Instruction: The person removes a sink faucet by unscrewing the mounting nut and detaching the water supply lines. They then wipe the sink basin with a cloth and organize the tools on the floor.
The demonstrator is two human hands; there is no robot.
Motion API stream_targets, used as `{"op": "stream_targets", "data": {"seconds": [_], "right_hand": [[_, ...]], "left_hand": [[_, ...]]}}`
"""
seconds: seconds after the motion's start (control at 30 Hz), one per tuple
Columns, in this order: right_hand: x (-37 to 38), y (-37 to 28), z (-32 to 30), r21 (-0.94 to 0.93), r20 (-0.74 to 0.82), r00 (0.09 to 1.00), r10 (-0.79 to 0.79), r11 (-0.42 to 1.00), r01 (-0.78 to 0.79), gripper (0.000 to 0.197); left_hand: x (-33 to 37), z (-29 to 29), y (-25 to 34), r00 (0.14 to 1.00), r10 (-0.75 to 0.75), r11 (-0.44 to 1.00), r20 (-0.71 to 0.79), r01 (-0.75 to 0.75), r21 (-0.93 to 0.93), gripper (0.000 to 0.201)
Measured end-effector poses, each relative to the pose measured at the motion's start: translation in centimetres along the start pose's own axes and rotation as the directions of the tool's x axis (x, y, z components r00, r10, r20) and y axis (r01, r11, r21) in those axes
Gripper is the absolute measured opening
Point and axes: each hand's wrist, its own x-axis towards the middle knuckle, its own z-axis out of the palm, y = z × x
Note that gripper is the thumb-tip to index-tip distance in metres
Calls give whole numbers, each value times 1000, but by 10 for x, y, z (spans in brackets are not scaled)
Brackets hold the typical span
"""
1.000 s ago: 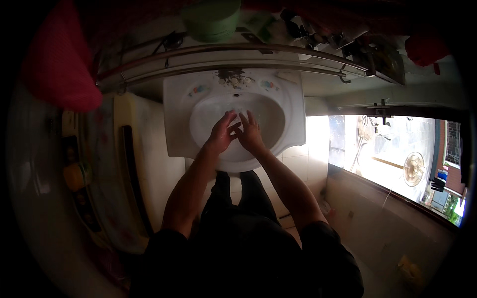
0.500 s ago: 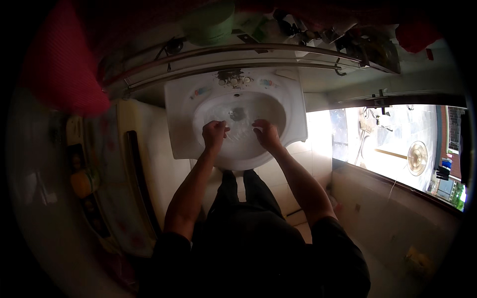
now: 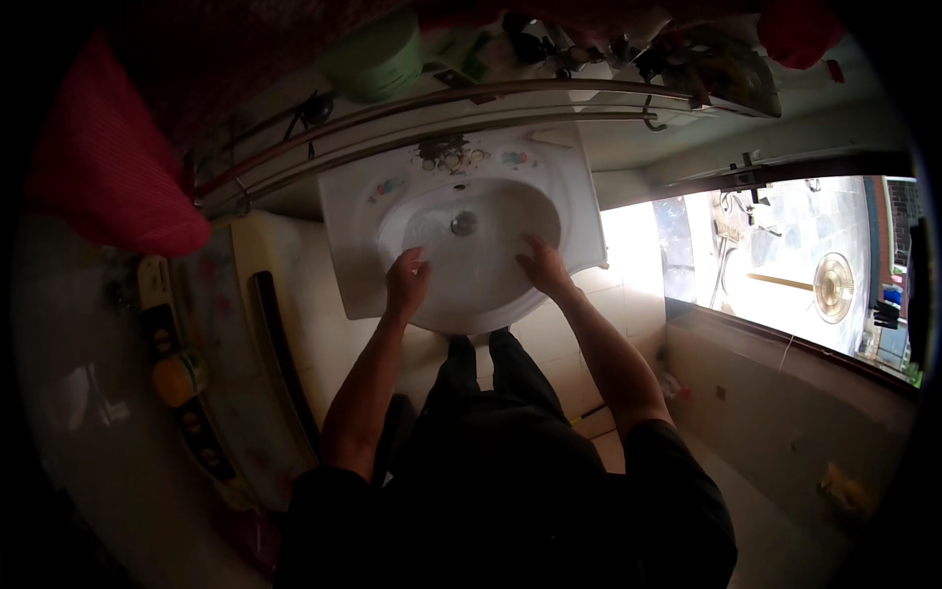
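A white washbasin stands in front of me, with a round drain in its bowl and worn, dark-stained taps along its back. Over the left front part of the bowl is my left hand, its fingers apart and nothing visible in them. My right hand hovers over the right side of the bowl, likewise open, thumb and fingers spread. A wide gap lies between the two hands. Whether either one touches the basin's rim I cannot tell.
Metal rails cross above the basin's back edge. A pale green tub sits behind them. Red ribbed cloth hangs at upper left, above a cream appliance with dark knobs. On the right, a bright opening shows a fan.
Both hands have moved apart and their curled fingers have opened. Bright streaks seen between them in the bowl are gone. The whole view has shifted slightly.
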Motion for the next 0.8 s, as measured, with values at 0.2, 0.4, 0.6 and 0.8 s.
{"op": "stream_targets", "data": {"seconds": [0.2, 0.4, 0.6, 0.8], "right_hand": [[36, -26, -20, -237, 116, 956, -268, 928, 289, 69], [124, -53, -10, -295, -54, 957, -285, 920, 258, 70], [114, -54, 10, -136, -258, 960, -104, 988, 71, 32], [41, -20, 9, -128, -19, 1000, -5, 992, 2, 18]], "left_hand": [[-9, -18, -23, 958, 259, 949, -125, -228, 218, 37], [-28, -24, -21, 977, 140, 990, -163, -137, 29, 34], [-59, -34, -24, 985, 57, 995, -164, -69, -71, 32], [-61, -30, -14, 994, 36, 987, -104, -52, -153, 32]]}}
